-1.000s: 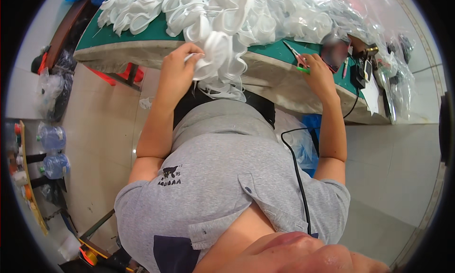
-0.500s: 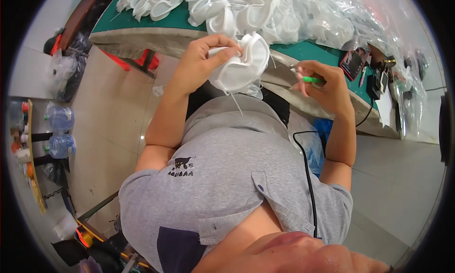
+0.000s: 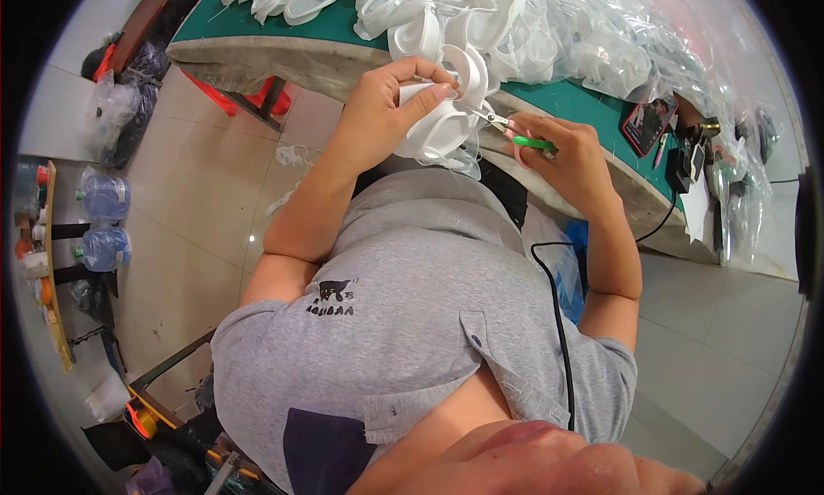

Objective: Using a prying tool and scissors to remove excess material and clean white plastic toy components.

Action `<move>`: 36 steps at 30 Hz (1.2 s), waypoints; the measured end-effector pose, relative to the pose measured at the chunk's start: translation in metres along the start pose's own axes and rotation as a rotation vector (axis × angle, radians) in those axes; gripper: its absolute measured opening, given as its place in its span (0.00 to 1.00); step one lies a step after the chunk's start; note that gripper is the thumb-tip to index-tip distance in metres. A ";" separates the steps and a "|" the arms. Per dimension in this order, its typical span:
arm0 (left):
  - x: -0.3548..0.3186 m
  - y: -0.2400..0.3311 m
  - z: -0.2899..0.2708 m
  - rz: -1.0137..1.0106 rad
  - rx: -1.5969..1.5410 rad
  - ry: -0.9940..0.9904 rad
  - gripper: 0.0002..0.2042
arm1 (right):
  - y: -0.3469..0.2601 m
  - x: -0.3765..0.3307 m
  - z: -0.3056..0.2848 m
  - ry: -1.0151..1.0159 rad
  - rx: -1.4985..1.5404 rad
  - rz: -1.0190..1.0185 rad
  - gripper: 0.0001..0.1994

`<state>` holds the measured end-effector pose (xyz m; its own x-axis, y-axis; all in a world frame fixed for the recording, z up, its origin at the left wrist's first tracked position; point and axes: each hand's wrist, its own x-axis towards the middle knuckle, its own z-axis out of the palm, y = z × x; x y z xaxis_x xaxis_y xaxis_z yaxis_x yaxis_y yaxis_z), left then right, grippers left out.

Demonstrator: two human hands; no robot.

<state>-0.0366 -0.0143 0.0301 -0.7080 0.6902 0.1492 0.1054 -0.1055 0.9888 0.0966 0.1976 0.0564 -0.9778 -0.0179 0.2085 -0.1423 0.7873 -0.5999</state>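
My left hand (image 3: 388, 100) grips a white moulded cup-shaped piece (image 3: 446, 121) in front of my chest, close to the table's near edge. My right hand (image 3: 562, 151) holds small green-handled scissors (image 3: 513, 130) whose blades point left and reach the white piece. Loose threads hang below the piece. A large heap of the same white pieces (image 3: 481, 23) lies on the green table (image 3: 335, 27) just beyond my hands.
Clear plastic bags (image 3: 635, 31) cover the table's right part, with a phone (image 3: 651, 121) and small items near its right end. A black cable (image 3: 558, 315) runs across my grey shirt. Water bottles (image 3: 107, 220) and a rack stand on the tiled floor at left.
My left hand has pulled one white piece off the heap toward my chest. My right hand has brought the scissors left from the table up to the piece.
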 end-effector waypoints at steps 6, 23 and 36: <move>0.002 -0.003 0.000 0.043 0.059 0.000 0.08 | -0.001 0.000 0.002 0.012 -0.005 0.017 0.19; 0.001 -0.007 -0.001 0.011 0.027 0.001 0.08 | 0.000 0.002 -0.001 -0.001 -0.054 -0.049 0.19; 0.002 -0.007 -0.002 -0.045 0.025 -0.053 0.09 | -0.003 0.013 -0.018 -0.115 -0.081 -0.051 0.15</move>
<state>-0.0402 -0.0132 0.0238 -0.6743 0.7312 0.1036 0.0921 -0.0559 0.9942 0.0867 0.2059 0.0755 -0.9814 -0.1263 0.1446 -0.1843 0.8307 -0.5253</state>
